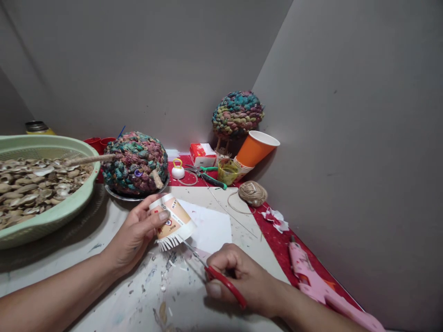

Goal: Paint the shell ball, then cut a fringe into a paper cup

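My left hand (140,230) is closed around a printed paper cup (178,214), thumb on its side. The cup is tilted, and part of its lower rim is cut into a fringe of thin white strips. In my right hand (242,279) are red-handled scissors (226,286), fingers through the loops. Their metal blades reach the cup's lower edge at the end of the fringe. Beneath the cup lies a white sheet of paper (214,228), with small white scraps scattered nearer me.
A green basket (74,200) of shells stands left. Beside it, a coloured shell-covered ball (134,161) rests on a metal dish. Behind are pliers (211,177), an orange paper cup (254,150) and a twine ball (253,192). A pink glue gun (311,279) lies right, near the grey wall.
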Demonstrator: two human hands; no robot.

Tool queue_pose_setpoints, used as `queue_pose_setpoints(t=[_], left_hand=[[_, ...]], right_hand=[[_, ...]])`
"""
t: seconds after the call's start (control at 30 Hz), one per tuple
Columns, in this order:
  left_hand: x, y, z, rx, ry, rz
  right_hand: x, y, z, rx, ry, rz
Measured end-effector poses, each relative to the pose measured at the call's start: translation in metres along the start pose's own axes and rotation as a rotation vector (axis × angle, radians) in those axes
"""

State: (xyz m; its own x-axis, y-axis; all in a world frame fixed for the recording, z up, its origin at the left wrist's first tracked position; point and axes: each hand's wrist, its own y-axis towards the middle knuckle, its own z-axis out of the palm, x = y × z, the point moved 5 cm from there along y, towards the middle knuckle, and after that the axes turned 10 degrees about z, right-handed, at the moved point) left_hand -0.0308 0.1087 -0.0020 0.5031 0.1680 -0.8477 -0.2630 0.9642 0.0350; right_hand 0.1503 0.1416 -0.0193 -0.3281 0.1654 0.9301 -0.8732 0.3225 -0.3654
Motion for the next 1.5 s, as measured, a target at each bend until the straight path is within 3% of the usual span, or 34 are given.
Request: queue_pose_setpoints(t=[1.5], left_hand=[[0.0028, -0.0005, -0.0006, 0.056, 0.029, 0.004]], right_hand=[[0.0023, -0.0019, 0.0038, 0.097, 0.152, 0.000]])
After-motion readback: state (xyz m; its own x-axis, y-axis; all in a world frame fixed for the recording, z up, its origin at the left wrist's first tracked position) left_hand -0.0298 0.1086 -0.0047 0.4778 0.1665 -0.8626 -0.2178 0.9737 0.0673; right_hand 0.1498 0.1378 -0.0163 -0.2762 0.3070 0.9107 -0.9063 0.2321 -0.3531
